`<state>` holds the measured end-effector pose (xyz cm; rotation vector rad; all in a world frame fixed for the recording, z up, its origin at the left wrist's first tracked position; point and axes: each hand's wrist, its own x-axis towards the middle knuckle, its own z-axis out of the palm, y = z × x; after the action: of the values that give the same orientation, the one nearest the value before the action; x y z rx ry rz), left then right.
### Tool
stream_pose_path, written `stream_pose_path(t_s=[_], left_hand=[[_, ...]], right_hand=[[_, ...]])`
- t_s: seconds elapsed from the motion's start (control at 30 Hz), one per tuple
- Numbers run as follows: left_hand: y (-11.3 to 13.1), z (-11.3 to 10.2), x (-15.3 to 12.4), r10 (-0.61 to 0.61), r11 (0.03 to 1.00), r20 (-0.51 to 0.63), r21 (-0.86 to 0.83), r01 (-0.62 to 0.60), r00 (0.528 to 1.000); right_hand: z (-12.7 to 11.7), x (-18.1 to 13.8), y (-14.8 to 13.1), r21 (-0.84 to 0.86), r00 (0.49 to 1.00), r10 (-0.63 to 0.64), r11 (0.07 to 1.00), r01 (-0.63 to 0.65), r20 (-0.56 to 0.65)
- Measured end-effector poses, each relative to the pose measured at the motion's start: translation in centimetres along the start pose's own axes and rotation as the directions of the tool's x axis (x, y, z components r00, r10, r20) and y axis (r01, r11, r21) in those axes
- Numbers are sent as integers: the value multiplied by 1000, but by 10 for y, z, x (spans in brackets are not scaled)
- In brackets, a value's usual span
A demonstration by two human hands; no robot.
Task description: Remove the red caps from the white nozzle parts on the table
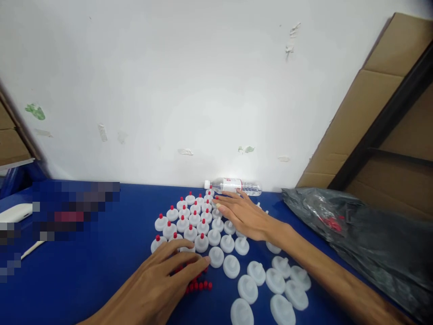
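My right hand (245, 216) reaches over the back of a group of white round discs with nozzles. Its thumb and forefinger close around a small red cap (217, 197) at the top of one disc's nozzle, and the other fingers stretch out. My left hand (169, 268) hovers low over loose red caps (200, 285), its fingers apart and partly covering them. Discs on the left, such as one capped disc (202, 243), carry red caps on their nozzles. Bare-nozzled ones, like this uncapped disc (231, 266), spread toward the right and front.
A clear plastic bottle (232, 185) lies on its side against the white wall (216, 90). Dark plastic sheeting (365, 243) holds a clear bag with red pieces (331, 221) at the right. Cardboard (358, 117) stands behind it. The table (111, 234) is blue.
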<state>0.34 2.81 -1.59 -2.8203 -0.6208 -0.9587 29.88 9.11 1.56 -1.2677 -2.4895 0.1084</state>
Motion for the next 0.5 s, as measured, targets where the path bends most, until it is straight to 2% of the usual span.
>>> stream_pose_path(t_s=[0.23,0.3,0.4,0.5], left_hand=[[0,-7,4,-106,994,-109,-4,106,988],[0,-10,6,-138,990,-144,2,139,980],[1,-12,7,-183,982,-192,17,190,964],[2,-12,8,-205,977,-204,12,212,957]], right_hand=[[-36,-1,-23,43,967,8,999,3,-255],[-42,-3,-38,63,970,-37,997,53,-242],[-40,-7,-66,99,974,-176,977,191,-142],[-31,-12,-90,61,930,-352,931,359,-103]])
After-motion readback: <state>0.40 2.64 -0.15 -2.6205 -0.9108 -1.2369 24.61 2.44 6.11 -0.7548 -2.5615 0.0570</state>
